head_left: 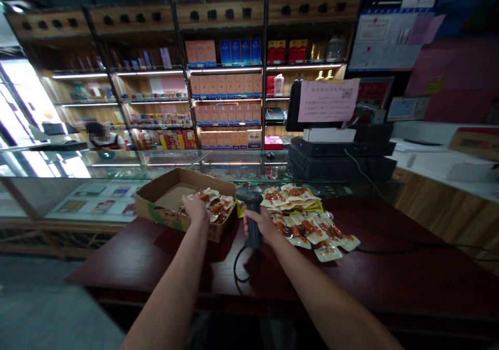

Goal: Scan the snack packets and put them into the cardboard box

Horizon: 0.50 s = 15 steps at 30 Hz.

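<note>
My right hand (263, 222) is wrapped round the grip of a black barcode scanner (253, 204), held upright over the table with its cord looping below. Inside an open cardboard box (156, 207), my left hand (197, 209) has its fingers closed at the edge of a snack packet (210, 194). Other clear-and-white packets of reddish-brown food (222, 209) lie beside it in the right part of the box. To the right of the scanner, several similar packets (307, 230) lie spread and overlapping on the table, apart from my right hand.
The dark red table (144, 256) meets a glass display counter (97, 196). A monitor with a pink paper sign (327, 100) stands on a black cash drawer (335, 163) at the back right. A cable (413, 246) crosses the table. Behind are stocked shelves (226, 85) and a person (103, 139).
</note>
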{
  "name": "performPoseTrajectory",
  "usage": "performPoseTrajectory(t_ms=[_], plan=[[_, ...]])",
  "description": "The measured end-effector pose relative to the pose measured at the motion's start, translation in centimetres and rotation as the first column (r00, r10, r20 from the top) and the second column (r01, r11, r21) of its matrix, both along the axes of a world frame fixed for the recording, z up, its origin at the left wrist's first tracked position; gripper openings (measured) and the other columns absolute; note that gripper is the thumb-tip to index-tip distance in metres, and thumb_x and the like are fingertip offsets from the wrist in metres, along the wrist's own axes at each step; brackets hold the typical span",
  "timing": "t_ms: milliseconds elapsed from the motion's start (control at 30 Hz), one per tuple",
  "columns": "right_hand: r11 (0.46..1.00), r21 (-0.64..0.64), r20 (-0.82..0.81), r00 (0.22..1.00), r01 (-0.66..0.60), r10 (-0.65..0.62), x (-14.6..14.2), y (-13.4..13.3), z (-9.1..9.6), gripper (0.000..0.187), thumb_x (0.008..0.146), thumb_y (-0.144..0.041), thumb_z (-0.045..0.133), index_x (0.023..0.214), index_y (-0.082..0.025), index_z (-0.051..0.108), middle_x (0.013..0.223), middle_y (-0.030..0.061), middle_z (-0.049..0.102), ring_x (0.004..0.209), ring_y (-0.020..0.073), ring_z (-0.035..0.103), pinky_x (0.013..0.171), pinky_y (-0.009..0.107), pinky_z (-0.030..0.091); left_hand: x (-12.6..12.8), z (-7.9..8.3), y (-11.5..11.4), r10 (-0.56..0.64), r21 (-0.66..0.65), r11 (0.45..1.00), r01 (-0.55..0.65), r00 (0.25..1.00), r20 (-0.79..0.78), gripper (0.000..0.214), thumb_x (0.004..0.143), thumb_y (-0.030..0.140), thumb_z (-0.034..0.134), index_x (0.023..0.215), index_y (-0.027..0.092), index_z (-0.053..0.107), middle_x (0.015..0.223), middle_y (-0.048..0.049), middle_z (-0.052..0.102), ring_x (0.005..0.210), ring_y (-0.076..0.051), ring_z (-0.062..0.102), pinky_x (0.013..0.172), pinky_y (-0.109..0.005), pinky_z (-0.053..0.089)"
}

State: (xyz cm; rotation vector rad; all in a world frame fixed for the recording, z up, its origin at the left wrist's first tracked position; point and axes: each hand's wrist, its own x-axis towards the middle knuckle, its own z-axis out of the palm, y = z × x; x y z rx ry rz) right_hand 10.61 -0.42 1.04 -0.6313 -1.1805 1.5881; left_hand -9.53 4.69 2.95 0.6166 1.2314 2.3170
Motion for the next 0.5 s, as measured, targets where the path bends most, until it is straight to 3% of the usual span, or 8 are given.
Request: performPoseTrajectory(t_ms=[67, 133, 167, 233, 333, 400, 500], plan=[[1.000, -0.006, -0.004, 1.000, -0.003, 0.003, 0.0, 0.0, -0.3, 0.026, 0.065, -0.034, 0.066, 0.081, -0.016, 0.056, 0.050, -0.0039, 0.058, 0.036, 0.0110, 0.052, 0.035, 0.023, 0.046, 0.3, 0.4, -0.9, 0.130, -0.017, 0.991, -0.131, 0.989, -0.071, 0.053, 0.071, 0.011, 0.058, 0.121, 0.018, 0.041, 0.133, -0.0113, 0.041, 0.130, -0.021, 0.031, 0.109, -0.036, 0.020], [0.999, -0.024, -0.007, 1.000, 0.024, -0.024, 0.7, 0.0, -0.8, 0.027, 0.065, -0.035, 0.066, 0.082, -0.016, 0.056, 0.050, -0.0038, 0.058, 0.036, 0.0111, 0.052, 0.035, 0.023, 0.046, 1.7, 0.5, -1.6, 0.181, 0.016, 0.983, -0.183, 0.956, -0.231, 0.052, 0.071, 0.011, 0.058, 0.120, 0.018, 0.044, 0.138, -0.0103, 0.038, 0.133, -0.020, 0.027, 0.111, -0.034, 0.014], [0.998, -0.034, -0.007, 0.999, 0.045, -0.045, 1.3, 0.0, -1.1, 0.027, 0.065, -0.035, 0.067, 0.081, -0.016, 0.056, 0.051, -0.0037, 0.058, 0.036, 0.0110, 0.052, 0.036, 0.023, 0.046, 2.7, 0.3, -1.9, 0.152, 0.044, 0.988, -0.145, 0.936, -0.317, 0.048, 0.072, 0.012, 0.058, 0.118, 0.019, 0.048, 0.137, -0.0096, 0.040, 0.131, -0.020, 0.030, 0.111, -0.034, 0.017], [0.994, -0.047, -0.006, 0.995, 0.101, -0.101, 2.8, 0.0, -1.6, 0.027, 0.064, -0.036, 0.068, 0.078, -0.016, 0.056, 0.052, -0.0033, 0.059, 0.037, 0.0106, 0.052, 0.036, 0.023, 0.046, 5.2, -0.7, -2.0, -0.004, 0.070, 0.997, 0.039, 0.898, -0.439, 0.036, 0.073, 0.013, 0.057, 0.108, 0.020, 0.055, 0.130, -0.0085, 0.047, 0.125, -0.021, 0.039, 0.108, -0.034, 0.024], [0.981, -0.065, -0.001, 0.983, 0.185, -0.185, 5.5, -0.2, -2.6, 0.026, 0.064, -0.036, 0.069, 0.069, -0.015, 0.055, 0.051, -0.0025, 0.059, 0.038, 0.0105, 0.053, 0.037, 0.023, 0.046, 8.7, -3.2, -1.2, -0.259, -0.023, 0.957, 0.288, 0.823, -0.506, 0.020, 0.072, 0.014, 0.061, 0.091, 0.020, 0.062, 0.114, -0.0094, 0.058, 0.115, -0.022, 0.048, 0.105, -0.035, 0.029], [0.968, -0.073, -0.018, 0.970, 0.240, -0.242, 7.3, -0.5, -3.5, 0.026, 0.064, -0.036, 0.069, 0.069, -0.015, 0.055, 0.050, -0.0025, 0.058, 0.038, 0.0109, 0.053, 0.037, 0.023, 0.046, 10.4, -4.9, -0.1, -0.354, -0.143, 0.934, 0.328, 0.796, -0.491, 0.012, 0.070, 0.016, 0.063, 0.082, 0.019, 0.062, 0.100, -0.0104, 0.062, 0.111, -0.024, 0.051, 0.104, -0.038, 0.028], [0.945, -0.078, -0.048, 0.946, 0.317, -0.321, 9.4, -1.0, -4.9, 0.025, 0.063, -0.036, 0.070, 0.068, -0.016, 0.056, 0.051, -0.0026, 0.058, 0.038, 0.0109, 0.053, 0.037, 0.023, 0.046, 11.6, -6.8, 2.2, -0.398, -0.287, 0.912, 0.292, 0.796, -0.456, 0.014, 0.066, 0.016, 0.066, 0.076, 0.018, 0.056, 0.095, -0.0130, 0.062, 0.114, -0.028, 0.050, 0.101, -0.040, 0.030]])
